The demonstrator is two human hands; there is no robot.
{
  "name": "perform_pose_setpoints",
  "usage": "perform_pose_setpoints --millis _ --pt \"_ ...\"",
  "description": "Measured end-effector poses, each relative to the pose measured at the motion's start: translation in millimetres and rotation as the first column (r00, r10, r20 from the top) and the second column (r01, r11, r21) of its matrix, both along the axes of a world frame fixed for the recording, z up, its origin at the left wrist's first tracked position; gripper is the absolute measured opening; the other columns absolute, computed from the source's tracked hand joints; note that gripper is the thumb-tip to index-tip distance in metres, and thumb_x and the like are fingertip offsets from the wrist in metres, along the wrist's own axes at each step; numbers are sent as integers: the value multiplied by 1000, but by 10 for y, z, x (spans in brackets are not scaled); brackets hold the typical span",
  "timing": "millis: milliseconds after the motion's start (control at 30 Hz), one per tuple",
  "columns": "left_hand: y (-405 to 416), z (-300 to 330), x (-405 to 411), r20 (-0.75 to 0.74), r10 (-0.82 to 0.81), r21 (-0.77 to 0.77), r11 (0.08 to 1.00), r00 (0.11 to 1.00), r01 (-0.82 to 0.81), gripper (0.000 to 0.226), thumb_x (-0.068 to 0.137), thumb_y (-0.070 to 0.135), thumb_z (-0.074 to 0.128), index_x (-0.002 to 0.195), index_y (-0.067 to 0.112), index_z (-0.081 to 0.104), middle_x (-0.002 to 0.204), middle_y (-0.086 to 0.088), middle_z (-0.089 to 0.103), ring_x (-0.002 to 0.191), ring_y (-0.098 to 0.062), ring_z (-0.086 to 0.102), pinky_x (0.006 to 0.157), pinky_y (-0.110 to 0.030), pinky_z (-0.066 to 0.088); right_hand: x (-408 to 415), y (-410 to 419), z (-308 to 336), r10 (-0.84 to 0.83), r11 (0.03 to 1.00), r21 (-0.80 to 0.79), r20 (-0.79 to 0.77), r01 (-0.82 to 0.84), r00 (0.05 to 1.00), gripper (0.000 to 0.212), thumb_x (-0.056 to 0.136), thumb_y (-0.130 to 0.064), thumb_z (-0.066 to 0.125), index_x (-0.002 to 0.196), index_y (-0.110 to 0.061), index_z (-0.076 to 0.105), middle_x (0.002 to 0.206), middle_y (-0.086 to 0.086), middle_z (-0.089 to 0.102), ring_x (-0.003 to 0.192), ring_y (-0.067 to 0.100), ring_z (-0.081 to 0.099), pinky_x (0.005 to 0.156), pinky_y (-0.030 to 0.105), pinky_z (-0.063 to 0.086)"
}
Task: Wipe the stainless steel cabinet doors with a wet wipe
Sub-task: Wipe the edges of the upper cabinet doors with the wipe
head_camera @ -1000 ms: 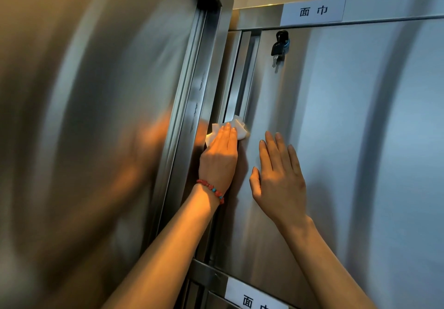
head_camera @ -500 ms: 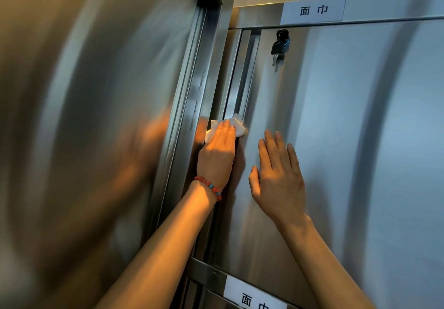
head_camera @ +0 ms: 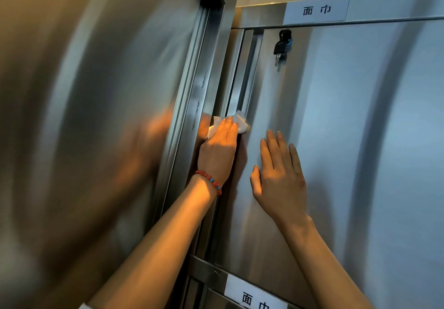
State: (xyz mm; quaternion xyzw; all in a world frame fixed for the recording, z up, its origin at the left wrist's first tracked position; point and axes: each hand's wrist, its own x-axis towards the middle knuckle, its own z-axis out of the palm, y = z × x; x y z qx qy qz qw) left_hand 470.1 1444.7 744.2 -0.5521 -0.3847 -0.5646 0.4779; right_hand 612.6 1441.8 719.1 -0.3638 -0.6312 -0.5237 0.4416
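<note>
A stainless steel cabinet door fills the right half of the view. Its left edge has a recessed vertical handle channel. My left hand, with a red bead bracelet on the wrist, presses a white wet wipe against the lower part of that channel with straight fingers. Most of the wipe is hidden under the fingers. My right hand lies flat on the door face, just right of the left hand, holding nothing.
A key hangs from the lock near the door's top left. White label plates sit above and below the door. A large steel panel with a frame edge stands close on the left.
My left hand has slid the wipe slightly upward along the handle channel. The right hand has stayed flat in the same place.
</note>
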Motion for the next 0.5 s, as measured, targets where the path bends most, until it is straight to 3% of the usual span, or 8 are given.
perform_pose_setpoints --millis 267,500 --pt "-13 -181 -11 -12 -18 -19 1000 1000 18 46 56 -17 78 100 -13 66 102 -27 67 92 -36 67 71 -46 55 8 -22 -2 0 1000 -4 0 0 1000 52 87 -23 48 133 1 50 142 20 42 135 33 35 112 45 22" --pt "-7 69 -47 -28 -45 6 999 999 45 45 54 -24 74 97 -14 66 99 -28 67 89 -38 67 70 -49 54 3 -6 -1 9 1000 9 -4 -9 1000 52 85 -23 49 132 1 50 142 20 43 135 33 36 112 45 22"
